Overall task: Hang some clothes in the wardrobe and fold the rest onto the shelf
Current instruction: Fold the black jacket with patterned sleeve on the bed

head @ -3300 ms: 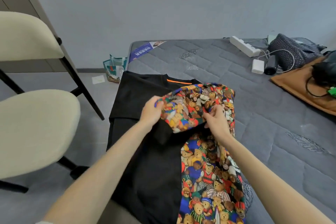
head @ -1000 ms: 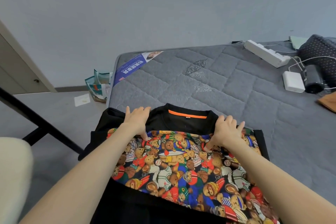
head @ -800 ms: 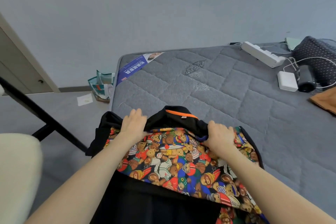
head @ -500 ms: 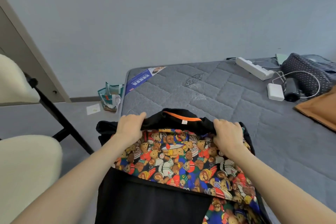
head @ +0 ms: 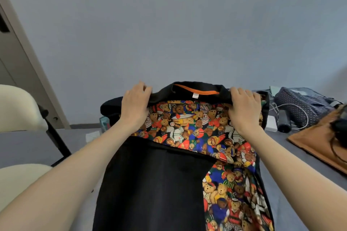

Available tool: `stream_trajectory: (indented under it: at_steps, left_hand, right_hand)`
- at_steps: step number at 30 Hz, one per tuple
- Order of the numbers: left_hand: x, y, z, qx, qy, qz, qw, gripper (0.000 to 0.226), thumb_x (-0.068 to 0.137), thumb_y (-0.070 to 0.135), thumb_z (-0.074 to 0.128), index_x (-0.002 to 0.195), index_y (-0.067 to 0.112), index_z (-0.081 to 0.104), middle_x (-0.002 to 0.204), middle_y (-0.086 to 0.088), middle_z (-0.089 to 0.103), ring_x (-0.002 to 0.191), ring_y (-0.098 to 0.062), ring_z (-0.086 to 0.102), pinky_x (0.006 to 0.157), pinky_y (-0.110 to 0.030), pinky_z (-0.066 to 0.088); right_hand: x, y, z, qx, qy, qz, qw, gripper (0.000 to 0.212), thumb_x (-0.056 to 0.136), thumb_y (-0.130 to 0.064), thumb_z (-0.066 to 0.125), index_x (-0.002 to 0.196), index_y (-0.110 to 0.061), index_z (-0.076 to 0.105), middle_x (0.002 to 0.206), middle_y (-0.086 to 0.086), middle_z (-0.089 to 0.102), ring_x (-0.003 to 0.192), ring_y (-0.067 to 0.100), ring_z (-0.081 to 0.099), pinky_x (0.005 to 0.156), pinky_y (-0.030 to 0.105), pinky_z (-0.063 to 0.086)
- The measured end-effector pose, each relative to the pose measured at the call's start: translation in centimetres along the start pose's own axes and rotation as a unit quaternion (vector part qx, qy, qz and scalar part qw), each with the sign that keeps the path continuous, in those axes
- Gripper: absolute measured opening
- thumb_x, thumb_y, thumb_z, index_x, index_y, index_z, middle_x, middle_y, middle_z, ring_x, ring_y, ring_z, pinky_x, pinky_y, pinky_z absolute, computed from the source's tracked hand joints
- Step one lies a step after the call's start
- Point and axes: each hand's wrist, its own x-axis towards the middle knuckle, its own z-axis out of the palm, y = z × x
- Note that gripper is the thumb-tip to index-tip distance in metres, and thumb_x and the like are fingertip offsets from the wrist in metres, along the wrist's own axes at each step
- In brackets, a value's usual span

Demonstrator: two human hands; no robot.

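Gripping the shoulder line either side of the orange-trimmed collar, the left hand (head: 135,106) and right hand (head: 244,109) are each curling fingers over the black top (head: 155,180) and the bear-print fabric (head: 197,129) laid on it, raised off the bed (head: 300,157) toward the head camera. Both are reading as light, limp cloth, likely to sag and slide apart unless pinched together at the shoulders. Compared with half a second earlier, the pair is lifting clear of the mattress.

A cream chair (head: 16,110) stands left of the bed (head: 300,163); a brown cloth (head: 317,142) and a dotted navy garment (head: 298,103) lie on it.
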Motion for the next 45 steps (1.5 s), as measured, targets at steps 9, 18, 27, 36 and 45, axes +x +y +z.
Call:
stream_trajectory:
  at_steps: [9, 18, 27, 36, 45]
  left_hand:
    - [-13.7, -0.2, 3.9, 0.045, -0.238, 0.040, 0.969, 0.057, 0.080, 0.001, 0.060, 0.130, 0.018, 0.038, 0.128, -0.004, 0.035, 0.109, -0.023, 0.039, 0.050, -0.028, 0.031]
    - [-26.2, 0.0, 4.2, 0.054, -0.396, 0.011, 0.917, 0.070, 0.073, -0.013, 0.049, 0.130, 0.024, 0.034, 0.128, 0.000, 0.032, 0.103, -0.022, 0.039, 0.060, -0.029, 0.033]
    - [-28.6, -2.0, -0.8, -0.002, -0.297, 0.002, 0.955, 0.071, 0.075, -0.007, 0.057, 0.136, 0.027, 0.044, 0.114, 0.003, 0.046, 0.093, -0.019, 0.045, 0.057, -0.027, 0.031]
    - [-34.4, -2.0, -2.9, 0.029, -0.387, 0.020, 0.921, 0.078, 0.076, -0.007, 0.054, 0.141, 0.032, 0.035, 0.110, 0.002, 0.044, 0.094, -0.020, 0.048, 0.059, -0.029, 0.032]
    - [-37.0, -3.1, -4.0, 0.044, -0.485, 0.035, 0.873, 0.087, 0.087, -0.004, 0.044, 0.151, 0.045, 0.009, 0.112, 0.002, 0.049, 0.105, -0.021, 0.048, 0.073, -0.026, 0.032]
  right_hand:
    - [-13.7, 0.3, 1.4, 0.052, -0.191, -0.121, 0.973, 0.031, 0.068, 0.002, 0.066, 0.084, -0.013, 0.045, 0.074, 0.005, 0.061, 0.073, 0.033, 0.061, 0.056, 0.035, 0.031]
    - [-27.7, 0.8, 2.0, -0.019, -0.413, -0.093, 0.906, 0.054, 0.089, -0.012, 0.053, 0.136, -0.024, 0.031, 0.121, -0.005, 0.050, 0.112, 0.020, 0.052, 0.068, 0.029, 0.036]
    - [-28.6, -0.1, -4.0, 0.048, -0.365, -0.086, 0.926, 0.037, 0.080, -0.020, 0.060, 0.096, -0.028, 0.028, 0.092, -0.011, 0.042, 0.085, 0.016, 0.050, 0.046, 0.026, 0.014]
    - [-34.1, -1.0, -5.9, 0.007, -0.458, -0.123, 0.880, 0.026, 0.086, -0.017, 0.053, 0.110, -0.024, 0.050, 0.110, -0.004, 0.055, 0.104, 0.022, 0.058, 0.062, 0.029, 0.033]
    - [-35.6, -1.1, -7.3, -0.030, -0.581, -0.157, 0.798, 0.030, 0.079, -0.006, 0.056, 0.093, -0.029, 0.042, 0.117, 0.001, 0.058, 0.108, 0.025, 0.059, 0.070, 0.028, 0.035]
